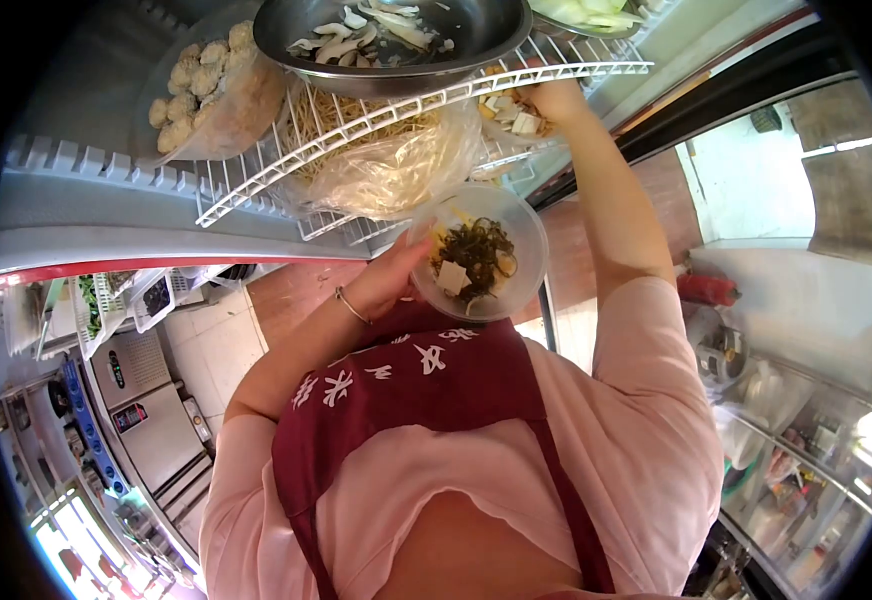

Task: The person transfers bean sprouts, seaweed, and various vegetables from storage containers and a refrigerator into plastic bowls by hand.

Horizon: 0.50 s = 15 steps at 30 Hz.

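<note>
Head view, left to right. At left of the frame, beyond the fridge edge, a white basket (108, 305) of greens, well apart from both hands. In the upper left, a clear tub (231, 125) of pale, crumbly balls, beside the steel basin and walled high enough, seemingly, to keep round pieces from rolling out.

Left of centre, the left hand (391, 270), fingers closed on the near side of a clear bowl (528, 250). Held out in front of the maroon apron (416, 385), in the middle of the frame, just below the racks: close to the food, probably, to shorten any carry, and open side up to keep loose contents in. Inside, dark shredded strands and a pale square piece, gathered towards the middle.

Above, on the wire shelf (596, 69), a steel basin (406, 80) with a few white slices, near the front edge, likely for easy reach. Beneath, thin noodles under a crumpled plastic bag (381, 175), perhaps covered against drying.

Right of centre, the right hand (554, 98), stretched under the shelf edge to pale cubes (525, 123) on a lower level, low approach apparently forced by the rack overhead. Fingers partly hidden; impossible to tell whether open or gripping. At top right, green slices (586, 12) in another bowl, above that hand.
</note>
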{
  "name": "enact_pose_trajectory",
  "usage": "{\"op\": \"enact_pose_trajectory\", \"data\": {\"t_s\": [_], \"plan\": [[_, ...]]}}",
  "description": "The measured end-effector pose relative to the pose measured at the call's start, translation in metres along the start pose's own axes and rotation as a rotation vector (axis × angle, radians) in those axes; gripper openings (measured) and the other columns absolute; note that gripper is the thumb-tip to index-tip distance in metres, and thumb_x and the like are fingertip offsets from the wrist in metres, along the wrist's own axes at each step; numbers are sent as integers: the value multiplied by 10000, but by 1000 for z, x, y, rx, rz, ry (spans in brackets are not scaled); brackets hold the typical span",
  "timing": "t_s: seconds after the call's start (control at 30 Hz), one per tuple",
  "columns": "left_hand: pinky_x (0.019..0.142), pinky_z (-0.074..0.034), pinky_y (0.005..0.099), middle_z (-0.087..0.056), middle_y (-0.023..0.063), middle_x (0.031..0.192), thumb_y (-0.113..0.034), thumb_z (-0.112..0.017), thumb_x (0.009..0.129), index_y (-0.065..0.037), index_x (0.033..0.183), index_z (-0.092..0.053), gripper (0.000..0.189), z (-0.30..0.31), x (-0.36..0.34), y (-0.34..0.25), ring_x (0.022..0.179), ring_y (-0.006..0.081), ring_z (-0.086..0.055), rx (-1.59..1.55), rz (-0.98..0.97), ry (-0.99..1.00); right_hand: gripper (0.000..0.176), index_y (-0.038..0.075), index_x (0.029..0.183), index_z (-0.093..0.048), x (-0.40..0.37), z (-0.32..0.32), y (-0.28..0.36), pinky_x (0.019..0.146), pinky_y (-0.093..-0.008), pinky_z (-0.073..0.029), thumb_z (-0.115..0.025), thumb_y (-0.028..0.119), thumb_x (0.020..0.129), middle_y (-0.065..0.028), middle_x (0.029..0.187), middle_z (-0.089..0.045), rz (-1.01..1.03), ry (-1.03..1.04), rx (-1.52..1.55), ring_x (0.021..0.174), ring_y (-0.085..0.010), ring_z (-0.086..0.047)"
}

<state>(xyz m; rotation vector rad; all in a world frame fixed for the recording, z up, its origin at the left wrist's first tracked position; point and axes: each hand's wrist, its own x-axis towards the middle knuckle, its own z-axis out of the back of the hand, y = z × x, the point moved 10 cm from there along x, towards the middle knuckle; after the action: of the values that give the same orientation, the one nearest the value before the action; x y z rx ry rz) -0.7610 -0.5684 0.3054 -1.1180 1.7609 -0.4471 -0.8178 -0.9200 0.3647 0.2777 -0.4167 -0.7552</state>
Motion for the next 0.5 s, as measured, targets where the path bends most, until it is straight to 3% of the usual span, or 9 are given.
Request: {"op": "enact_pose_trajectory", "data": {"t_s": [0.07,0.2,0.3,0.4,0.47,0.5], "plan": [[1011,-399,431,-299,95,1436,-291,-400,976,-131,1446,-197,536,0,2,1,1281,245,-369,15,-3,13,337,81,1044,-636,-13,9,-2,770,-383,-504,-679,205,734,-148,981,-657,-95,0,219,889,-294,-635],[998,-415,430,-300,94,1435,-292,-393,977,-144,1447,-195,531,-6,2,1,1274,245,-382,26,28,22,317,76,1043,-639,-35,14,4,722,-355,-513,-683,183,747,-134,918,-672,-231,92,367,822,-275,-651],[993,-420,425,-307,96,1432,-289,-391,977,-148,1449,-193,530,-8,3,2,1264,246,-397,62,63,14,306,59,1059,-633,-43,37,16,713,-324,-512,-674,154,771,-134,911,-672,-154,-43,265,804,-232,-655],[989,-425,417,-309,97,1432,-287,-390,977,-151,1449,-193,529,-8,5,0,1261,244,-403,74,38,5,307,47,1083,-621,-53,35,18,727,-282,-508,-674,123,790,-87,928,-678,-113,-57,510,823,-164,-648],[987,-425,417,-312,95,1432,-284,-396,975,-153,1449,-200,529,-8,6,1,1265,239,-400,70,26,11,304,46,1131,-598,-68,51,48,690,-243,-488,-644,63,831,-20,964,-649,21,-30,908,835,-103,-605],[987,-425,417,-312,95,1432,-284,-396,975,-153,1449,-200,529,-6,7,2,1265,239,-400,69,24,10,304,46,1131,-598,-76,60,56,690,-243,-488,-644,63,831,-20,964,-649,23,-29,908,835,-103,-605]]}}
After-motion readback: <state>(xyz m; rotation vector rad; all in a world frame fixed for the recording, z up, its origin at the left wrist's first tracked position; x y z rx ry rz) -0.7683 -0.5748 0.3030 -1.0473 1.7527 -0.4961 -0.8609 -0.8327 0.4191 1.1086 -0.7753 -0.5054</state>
